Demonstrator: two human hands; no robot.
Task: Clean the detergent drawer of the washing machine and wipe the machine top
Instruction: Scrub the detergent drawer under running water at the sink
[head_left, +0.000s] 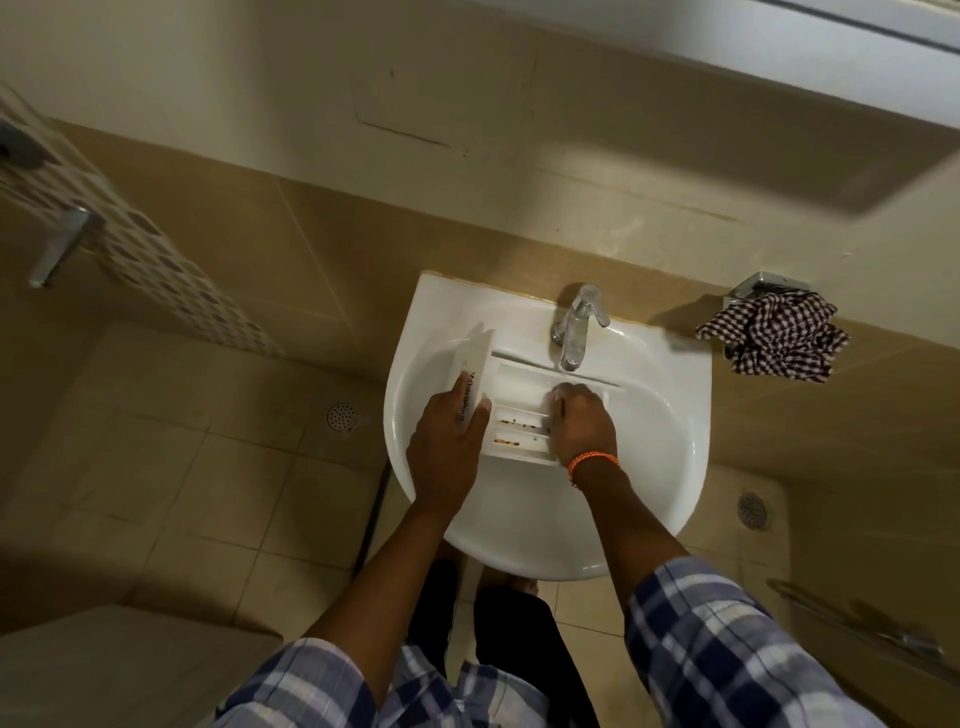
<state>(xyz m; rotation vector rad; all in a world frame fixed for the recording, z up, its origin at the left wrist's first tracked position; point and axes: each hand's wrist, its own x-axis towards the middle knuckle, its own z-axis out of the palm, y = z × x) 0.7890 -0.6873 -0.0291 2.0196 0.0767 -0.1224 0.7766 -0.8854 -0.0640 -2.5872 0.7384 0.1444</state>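
Observation:
The white detergent drawer (519, 387) lies across the bowl of a white wash basin (670, 452), under the chrome tap (576, 327). Brown grime shows in its two narrow front compartments. My left hand (449, 447) grips the drawer's front panel at the left end. My right hand (579, 421), with an orange thread on the wrist, is pressed into the drawer's right part, fingers curled down; whether it holds anything there is hidden. A thin stream of water seems to fall from the tap just beyond those fingers.
A checked cloth (774, 335) hangs on a chrome holder on the wall to the basin's right. Floor drains (342, 415) lie left and right of the basin. A chrome handle (57, 244) juts from the left wall. A pale surface (119, 670) sits at the lower left.

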